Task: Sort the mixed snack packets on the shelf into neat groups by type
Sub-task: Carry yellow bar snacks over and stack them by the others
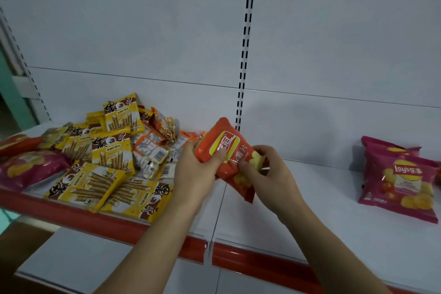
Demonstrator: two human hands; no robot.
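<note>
Left hand [198,169] and right hand [269,169] both gripping glossy orange-red crisp packet [229,150] above white metal shelf [286,210], mixed heap of yellow wafer-roll packets [107,150] at 9 o'clock, pink foil crisp bags [401,174] at 3 o'clock

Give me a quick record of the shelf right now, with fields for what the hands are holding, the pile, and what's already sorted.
held: orange chip packet, gripped by left hand and right hand, above the shelf
unsorted pile: yellow wafer-roll packets, small orange packets, one magenta bag, all on the left
sorted: magenta Lay's bags, on the right
</note>
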